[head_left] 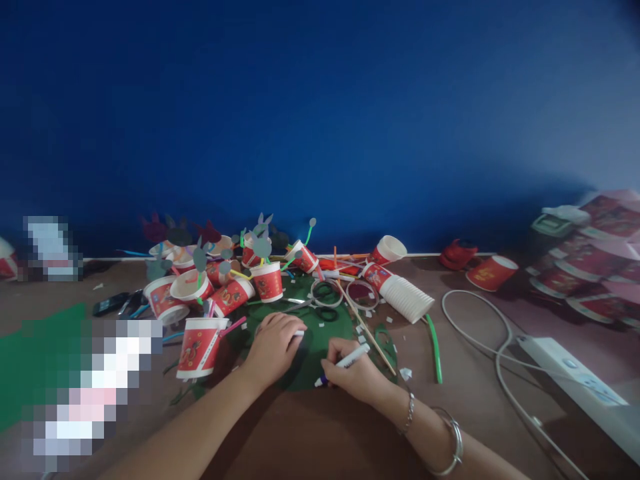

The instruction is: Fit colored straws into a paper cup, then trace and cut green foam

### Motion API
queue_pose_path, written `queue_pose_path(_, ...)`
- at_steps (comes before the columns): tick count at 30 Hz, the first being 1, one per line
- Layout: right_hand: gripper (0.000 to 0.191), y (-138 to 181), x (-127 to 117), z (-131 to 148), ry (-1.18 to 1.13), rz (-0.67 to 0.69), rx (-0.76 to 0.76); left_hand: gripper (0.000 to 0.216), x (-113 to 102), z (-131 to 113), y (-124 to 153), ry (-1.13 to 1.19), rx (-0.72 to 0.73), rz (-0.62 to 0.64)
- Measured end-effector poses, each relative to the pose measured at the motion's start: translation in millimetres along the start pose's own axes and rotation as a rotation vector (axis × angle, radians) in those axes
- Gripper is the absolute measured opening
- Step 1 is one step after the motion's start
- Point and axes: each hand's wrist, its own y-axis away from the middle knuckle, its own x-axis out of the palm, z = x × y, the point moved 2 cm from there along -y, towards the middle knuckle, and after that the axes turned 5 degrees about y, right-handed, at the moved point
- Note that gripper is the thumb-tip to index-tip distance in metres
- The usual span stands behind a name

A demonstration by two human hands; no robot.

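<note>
My right hand (353, 373) is closed round a white marker (354, 355), held slanted with its lower end close to a dark green sheet of paper (320, 350). Whether that end touches the paper I cannot tell. My left hand (275, 343) rests on the same sheet with fingers curled. A small white cap-like piece (299, 333) sticks out from them, its kind unclear. Just beyond my hands lie black-handled scissors (327, 300) and a thin wooden stick (367, 330). White paper scraps are scattered on and around the sheet.
Red paper cups (203, 350) with straws and cut-out shapes crowd the left. A nested cup stack (400, 293) lies right of centre, beside a green straw (435, 350). Far right are a white power strip (575, 373), its cable and stacked cups (590, 267). A blue wall (320, 120) stands behind.
</note>
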Motion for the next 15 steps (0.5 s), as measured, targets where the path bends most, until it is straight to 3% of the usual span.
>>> queue_pose_path(15,0.022,-1.4,2.4,0.4,-0.007,-0.057,0.020,0.016,-1.0,-0.7,-0.3,0.009,-0.001,-0.001)
